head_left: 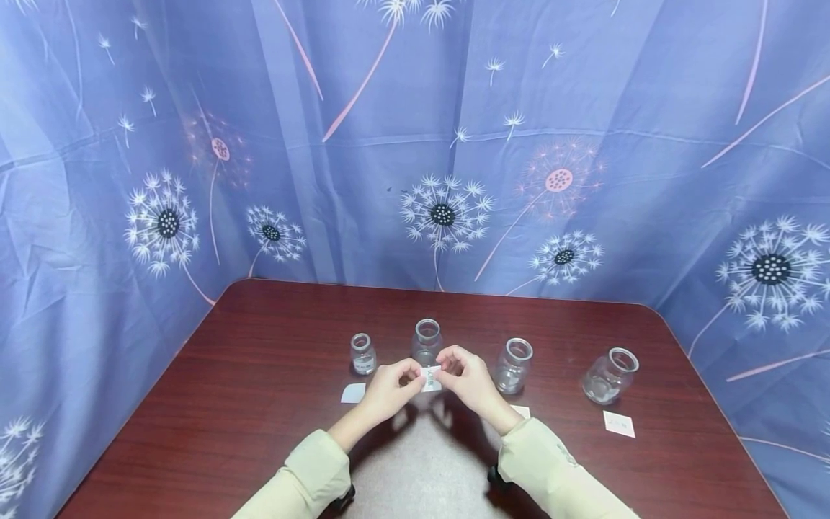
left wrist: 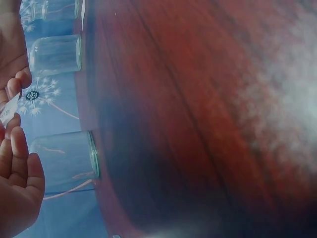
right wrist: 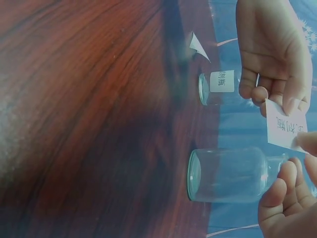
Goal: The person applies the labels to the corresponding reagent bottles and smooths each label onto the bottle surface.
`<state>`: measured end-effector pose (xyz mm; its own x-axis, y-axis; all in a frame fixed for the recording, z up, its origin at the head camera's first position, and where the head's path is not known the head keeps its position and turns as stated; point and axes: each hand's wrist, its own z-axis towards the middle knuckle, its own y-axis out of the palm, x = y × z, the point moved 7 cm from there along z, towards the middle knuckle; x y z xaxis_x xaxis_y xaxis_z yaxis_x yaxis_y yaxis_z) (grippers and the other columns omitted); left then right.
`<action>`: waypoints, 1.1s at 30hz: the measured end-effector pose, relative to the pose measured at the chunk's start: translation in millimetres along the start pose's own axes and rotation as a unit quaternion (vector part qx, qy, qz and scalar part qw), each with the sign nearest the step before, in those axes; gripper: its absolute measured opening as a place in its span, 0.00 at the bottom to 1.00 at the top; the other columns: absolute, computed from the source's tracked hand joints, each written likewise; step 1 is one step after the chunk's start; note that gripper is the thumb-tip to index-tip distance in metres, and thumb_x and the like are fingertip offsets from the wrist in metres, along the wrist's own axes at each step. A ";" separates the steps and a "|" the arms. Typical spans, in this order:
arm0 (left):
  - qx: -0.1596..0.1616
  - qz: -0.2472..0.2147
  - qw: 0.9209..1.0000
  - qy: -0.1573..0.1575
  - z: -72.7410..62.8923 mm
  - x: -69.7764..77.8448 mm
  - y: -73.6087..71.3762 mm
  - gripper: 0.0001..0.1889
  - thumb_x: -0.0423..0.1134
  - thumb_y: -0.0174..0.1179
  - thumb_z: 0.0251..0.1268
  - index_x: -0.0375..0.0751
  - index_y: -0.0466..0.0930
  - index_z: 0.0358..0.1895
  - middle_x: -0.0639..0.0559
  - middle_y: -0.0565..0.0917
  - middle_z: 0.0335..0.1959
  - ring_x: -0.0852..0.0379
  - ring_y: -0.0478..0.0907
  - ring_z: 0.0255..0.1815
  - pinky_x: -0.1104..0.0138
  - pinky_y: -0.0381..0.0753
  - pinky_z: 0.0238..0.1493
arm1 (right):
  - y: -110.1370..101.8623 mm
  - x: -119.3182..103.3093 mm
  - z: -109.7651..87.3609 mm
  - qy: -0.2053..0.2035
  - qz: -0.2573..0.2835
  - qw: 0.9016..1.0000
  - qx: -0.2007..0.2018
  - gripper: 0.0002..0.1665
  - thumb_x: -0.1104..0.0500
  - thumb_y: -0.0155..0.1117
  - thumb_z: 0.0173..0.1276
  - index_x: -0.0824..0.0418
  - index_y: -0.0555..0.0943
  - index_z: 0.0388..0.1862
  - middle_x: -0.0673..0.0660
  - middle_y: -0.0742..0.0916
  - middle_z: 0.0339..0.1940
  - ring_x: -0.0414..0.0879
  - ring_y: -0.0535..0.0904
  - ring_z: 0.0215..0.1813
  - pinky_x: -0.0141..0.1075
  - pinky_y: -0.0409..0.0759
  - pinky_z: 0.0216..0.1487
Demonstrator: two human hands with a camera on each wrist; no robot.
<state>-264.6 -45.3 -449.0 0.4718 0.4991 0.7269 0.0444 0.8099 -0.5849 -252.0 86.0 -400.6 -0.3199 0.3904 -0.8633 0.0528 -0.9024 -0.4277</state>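
Observation:
A small white paper label (right wrist: 286, 125) printed with dark characters is pinched between both hands over the table. My left hand (head_left: 390, 390) grips its left edge with thumb and fingers. From the other side, the right hand (head_left: 470, 383) pinches the right edge. Just behind the label stands an upright clear glass jar (head_left: 426, 344), its lower part covered by label and fingers in the head view. Left of it is a smaller glass jar (head_left: 363, 355) with a white label (right wrist: 222, 81) stuck on its side.
A blank, curled white paper piece (head_left: 353, 393) lies before the small jar. Two more glass jars, one right of centre (head_left: 514, 366) and one far right (head_left: 609, 376), stand on the dark red table (head_left: 259, 346). Paper labels (head_left: 619, 424) lie in front of them. A blue curtain (head_left: 363, 180) hangs behind.

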 end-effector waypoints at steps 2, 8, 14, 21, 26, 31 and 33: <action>0.004 -0.004 1.000 -0.001 0.0 -0.3 -0.9 0.03 0.36 0.58 0.50 0.45 0.73 0.25 0.57 0.80 0.19 0.71 0.71 0.22 0.76 0.71 0.26 | -1.1 -0.4 -0.3 0.003 0.005 1.000 0.011 0.08 0.74 0.63 0.47 0.70 0.74 0.27 0.59 0.79 0.21 0.37 0.69 0.22 0.27 0.68 0.26; 0.010 -0.006 1.000 -0.012 -0.3 -1.0 -2.0 0.03 0.35 0.58 0.50 0.45 0.73 0.24 0.57 0.79 0.18 0.70 0.69 0.21 0.77 0.70 0.25 | -1.0 0.7 0.1 0.007 -0.001 1.000 0.011 0.07 0.74 0.63 0.47 0.70 0.74 0.25 0.60 0.80 0.21 0.36 0.69 0.23 0.27 0.68 0.26; 0.005 0.001 1.000 -0.003 -0.2 1.8 -0.3 0.03 0.36 0.57 0.51 0.45 0.74 0.25 0.57 0.80 0.20 0.68 0.73 0.22 0.76 0.72 0.28 | -0.2 2.9 0.8 0.022 -0.001 1.000 0.002 0.06 0.73 0.63 0.47 0.69 0.75 0.25 0.60 0.80 0.21 0.36 0.69 0.22 0.27 0.68 0.26; 0.003 -0.005 1.000 0.006 -1.4 1.8 1.9 0.03 0.36 0.57 0.52 0.44 0.74 0.25 0.57 0.80 0.19 0.69 0.73 0.22 0.74 0.74 0.28 | 2.1 10.5 1.7 0.034 -0.002 0.999 0.002 0.07 0.72 0.63 0.46 0.68 0.73 0.22 0.59 0.79 0.19 0.35 0.67 0.20 0.24 0.65 0.24; 0.000 -0.022 1.000 0.006 -2.3 1.6 3.4 0.02 0.35 0.57 0.52 0.44 0.74 0.26 0.56 0.80 0.20 0.69 0.74 0.23 0.75 0.74 0.29 | 7.7 34.0 5.4 0.034 -0.013 0.999 0.013 0.09 0.71 0.65 0.45 0.63 0.73 0.21 0.55 0.78 0.17 0.34 0.67 0.19 0.22 0.64 0.23; -0.013 -0.026 1.000 -0.003 -1.9 0.2 5.8 0.02 0.37 0.56 0.54 0.43 0.76 0.27 0.55 0.82 0.21 0.70 0.74 0.24 0.75 0.74 0.29 | 9.0 39.1 6.2 0.006 -0.034 0.999 0.011 0.11 0.69 0.66 0.46 0.59 0.72 0.19 0.50 0.76 0.16 0.34 0.66 0.19 0.24 0.65 0.23; -0.024 -0.034 0.999 -0.009 -1.6 -0.2 6.1 0.05 0.38 0.55 0.56 0.43 0.78 0.29 0.53 0.82 0.22 0.70 0.73 0.24 0.75 0.73 0.29 | 7.9 37.1 5.4 -0.007 -0.040 0.999 0.011 0.11 0.68 0.66 0.45 0.58 0.71 0.18 0.49 0.75 0.15 0.33 0.66 0.19 0.24 0.65 0.22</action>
<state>-263.0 -41.0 -453.2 0.4499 0.4487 0.7722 0.1193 0.8267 -0.5498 -268.5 92.3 -434.6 -0.3353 0.4588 -0.8229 0.0056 -0.8724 -0.4887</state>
